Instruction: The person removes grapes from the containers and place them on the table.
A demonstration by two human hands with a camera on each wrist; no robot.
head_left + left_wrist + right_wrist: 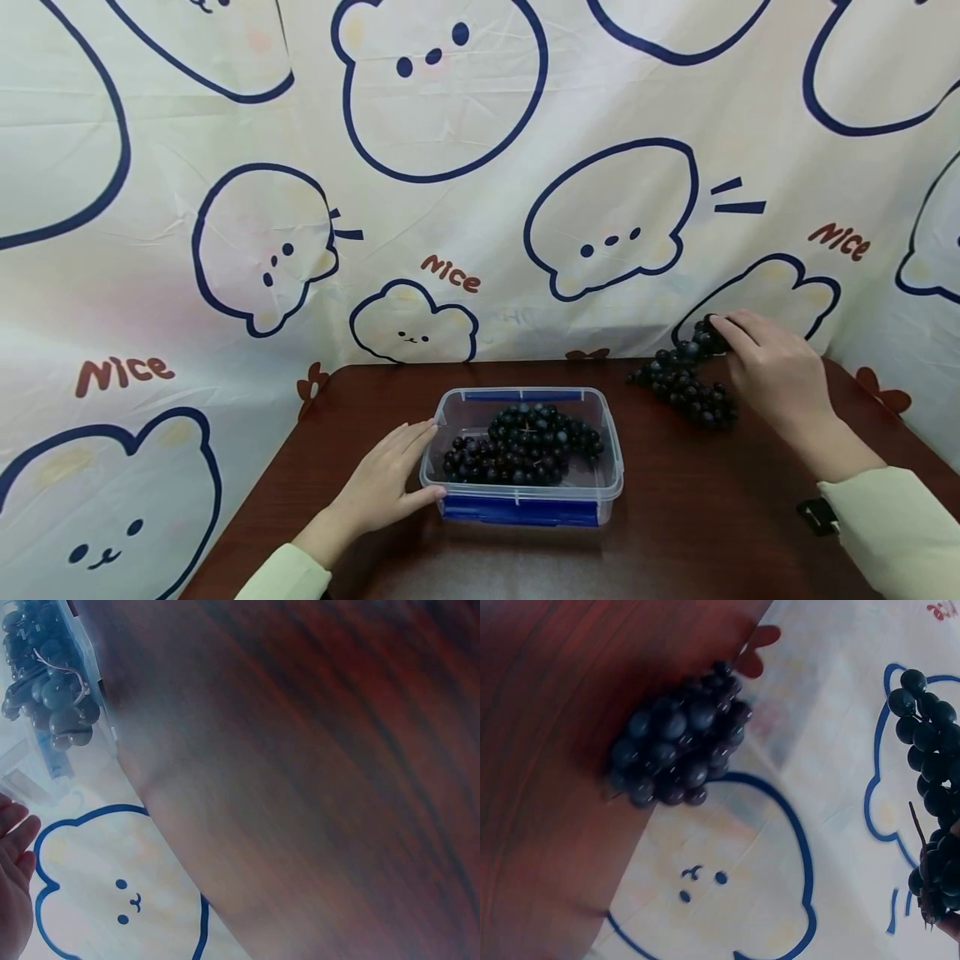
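A clear plastic box (521, 492) with blue clips stands on the dark wooden table, with dark grapes (525, 446) inside. Against its left side lies my left hand (382, 483), fingers extended along the rim and thumb at the front corner. At the back right, my right hand (780, 371) grips a bunch of dark grapes (934, 742) near its stem; the bunch hangs raised from the fingers. Another bunch of grapes (671, 742) sits on the table near its back edge, overlapping the held bunch in the head view. Most of the right hand is out of frame in the right wrist view.
Behind the table (697, 508) hangs a pale cloth (495, 225) printed with blue-outlined bears and red "Nice" lettering; it also runs down both sides. A small black device (817, 517) shows at the right sleeve.
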